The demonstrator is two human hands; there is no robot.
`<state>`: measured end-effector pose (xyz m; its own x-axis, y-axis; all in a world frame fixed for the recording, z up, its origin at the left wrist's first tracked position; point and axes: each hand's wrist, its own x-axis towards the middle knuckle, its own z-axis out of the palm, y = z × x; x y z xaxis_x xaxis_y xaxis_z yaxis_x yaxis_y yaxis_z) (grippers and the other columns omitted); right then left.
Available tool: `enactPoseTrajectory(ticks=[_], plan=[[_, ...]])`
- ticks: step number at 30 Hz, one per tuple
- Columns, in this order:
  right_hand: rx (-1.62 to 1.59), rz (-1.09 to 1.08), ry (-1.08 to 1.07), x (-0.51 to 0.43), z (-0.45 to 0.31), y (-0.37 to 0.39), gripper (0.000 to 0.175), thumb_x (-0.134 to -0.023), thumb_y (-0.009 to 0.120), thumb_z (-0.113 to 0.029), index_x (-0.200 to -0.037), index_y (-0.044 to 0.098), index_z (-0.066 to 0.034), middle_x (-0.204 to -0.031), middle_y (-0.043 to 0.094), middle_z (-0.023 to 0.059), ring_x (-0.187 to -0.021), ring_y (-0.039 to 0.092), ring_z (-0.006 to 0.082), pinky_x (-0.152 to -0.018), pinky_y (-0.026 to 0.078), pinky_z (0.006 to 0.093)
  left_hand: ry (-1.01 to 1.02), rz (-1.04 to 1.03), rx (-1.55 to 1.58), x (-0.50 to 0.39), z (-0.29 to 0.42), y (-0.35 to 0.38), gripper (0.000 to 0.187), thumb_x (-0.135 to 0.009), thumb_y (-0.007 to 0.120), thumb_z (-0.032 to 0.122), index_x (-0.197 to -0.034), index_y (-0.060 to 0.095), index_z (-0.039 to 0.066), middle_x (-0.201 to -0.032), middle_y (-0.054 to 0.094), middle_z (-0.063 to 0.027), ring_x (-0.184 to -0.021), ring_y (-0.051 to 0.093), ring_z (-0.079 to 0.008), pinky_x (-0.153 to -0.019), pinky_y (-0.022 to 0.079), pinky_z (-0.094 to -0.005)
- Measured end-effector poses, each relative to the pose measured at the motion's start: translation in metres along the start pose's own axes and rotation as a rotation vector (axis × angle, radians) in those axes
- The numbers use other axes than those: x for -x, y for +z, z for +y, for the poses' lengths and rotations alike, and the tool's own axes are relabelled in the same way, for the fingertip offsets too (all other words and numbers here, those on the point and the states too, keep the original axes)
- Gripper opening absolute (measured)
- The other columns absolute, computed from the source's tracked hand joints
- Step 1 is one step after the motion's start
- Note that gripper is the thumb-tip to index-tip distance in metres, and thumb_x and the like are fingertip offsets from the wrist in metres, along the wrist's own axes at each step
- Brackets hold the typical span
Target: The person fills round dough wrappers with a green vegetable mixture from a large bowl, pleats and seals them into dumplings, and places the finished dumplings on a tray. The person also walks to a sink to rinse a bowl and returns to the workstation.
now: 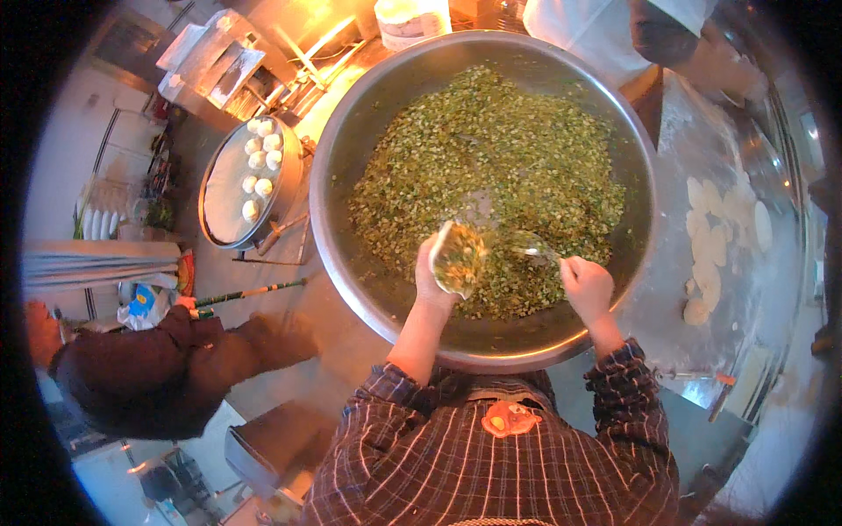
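Observation:
A large metal basin [483, 345] stands before me, holding a broad mass of chopped green filling [500, 144]. Over its near side, my left hand [431, 276] cups a dough wrapper [439, 263] with a heap of filling [462, 260] on it. The wrapper's edge curls up around the heap. My right hand [585, 286] grips the handle of a metal spoon [533, 251]. The spoon's bowl is blurred and lies at the filling just right of the wrapper; whether it touches the filling I cannot tell.
Left of the basin, a round steamer [223, 197] bears several white buns [263, 143]. Flattened dough rounds [707, 243] lie on the floured table [648, 289] at right. Another person [145, 375] in dark clothes is at lower left, near a green-wrapped stick [253, 292]. A white bucket [413, 23] stands behind the basin.

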<state>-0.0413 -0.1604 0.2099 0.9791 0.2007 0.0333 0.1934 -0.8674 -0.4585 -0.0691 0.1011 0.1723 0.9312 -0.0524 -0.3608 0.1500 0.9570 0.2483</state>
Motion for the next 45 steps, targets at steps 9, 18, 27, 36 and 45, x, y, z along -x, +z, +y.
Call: enactPoseTrajectory(ticks=[9,18,27,36,45], plan=[[-0.850,-0.102,0.370,0.006,-0.029,0.065,0.025,-0.094,0.052,-0.024,-0.096,0.066,-0.0037,-0.097,0.064,0.0086,-0.084,0.061,0.0191,-0.074,0.048,0.0337,-0.063,0.035,0.303,0.001,-0.032,0.017,0.051,-0.092,0.037,0.050,-0.119,0.059,0.012,-0.117,0.062,-0.0124,-0.106,0.060,-0.0358,-0.091,0.049,-0.0539],[-1.288,0.262,0.113,-0.016,-0.130,0.039,0.034,-0.100,0.039,-0.024,-0.111,0.056,0.0027,-0.107,0.063,0.0118,-0.097,0.060,0.0202,-0.092,0.044,0.0337,0.118,0.100,0.201,0.002,-0.065,0.036,0.046,-0.092,0.042,0.047,-0.117,0.058,0.013,-0.116,0.061,-0.0079,-0.108,0.058,-0.0248,-0.097,0.046,-0.0394],[-0.512,-0.005,-0.202,-0.033,-0.108,-0.026,0.021,-0.079,0.066,-0.007,-0.100,0.064,-0.0048,-0.089,0.062,0.0082,-0.079,0.062,0.0189,-0.074,0.050,0.0300,-0.188,0.062,0.776,0.017,-0.033,0.032,0.052,-0.082,0.053,0.044,-0.117,0.058,0.007,-0.115,0.059,-0.0172,-0.106,0.057,-0.0324,-0.092,0.050,-0.0452],[-0.477,-0.075,-0.271,-0.025,-0.105,-0.015,0.016,-0.077,0.070,-0.011,-0.090,0.064,-0.0041,-0.081,0.060,0.0068,-0.064,0.058,0.0184,-0.061,0.048,0.0298,-0.110,-0.011,0.449,0.016,-0.032,0.030,0.051,-0.091,0.040,0.049,-0.116,0.058,0.009,-0.112,0.062,-0.0145,-0.098,0.062,-0.0328,-0.080,0.055,-0.0461],[-0.692,0.024,-0.166,-0.021,-0.101,-0.012,0.009,-0.078,0.069,-0.004,-0.085,0.063,-0.0031,-0.075,0.059,0.0060,-0.064,0.058,0.0156,-0.058,0.048,0.0278,-0.155,0.077,0.349,0.020,-0.030,0.041,0.047,-0.091,0.040,0.047,-0.114,0.059,0.010,-0.113,0.062,-0.0141,-0.101,0.061,-0.0335,-0.083,0.053,-0.0499]])
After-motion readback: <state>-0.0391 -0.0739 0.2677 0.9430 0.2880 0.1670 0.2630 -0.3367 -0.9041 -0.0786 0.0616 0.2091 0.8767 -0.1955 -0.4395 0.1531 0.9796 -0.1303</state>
